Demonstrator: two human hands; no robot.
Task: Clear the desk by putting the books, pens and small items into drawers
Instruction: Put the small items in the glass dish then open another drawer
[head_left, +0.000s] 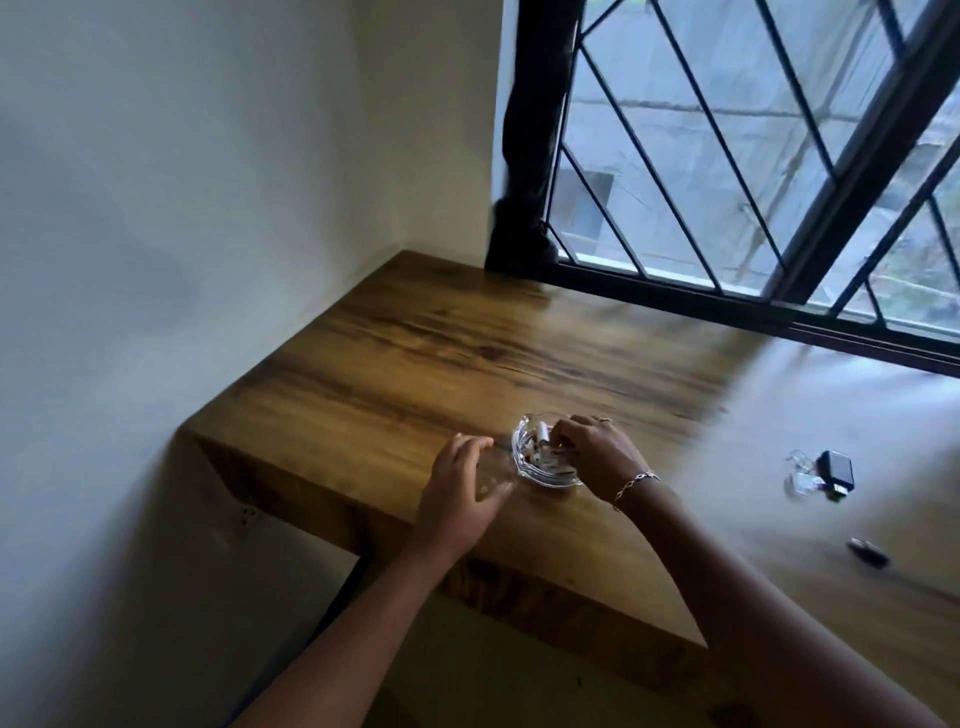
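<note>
The glass dish (527, 454) sits on the wooden surface (415, 353) towards its near edge, holding a few small white pieces too blurred to name. It is probably heavy for its size, stiff, smooth and breakable, and the loose pieces would spill if it tips, so it is best kept level and taken by the thick rim. The right hand (602, 457) curls its fingers over the right rim and grips it; the left hand (460, 488) hovers just beside the dish on the near left, fingers relaxed and spread, holding nothing. Well apart to the right lie a small black box (836, 470) touching a clear piece (800, 478), and nearer, a small dark item (868, 552). Nothing blocks the lift.
</note>
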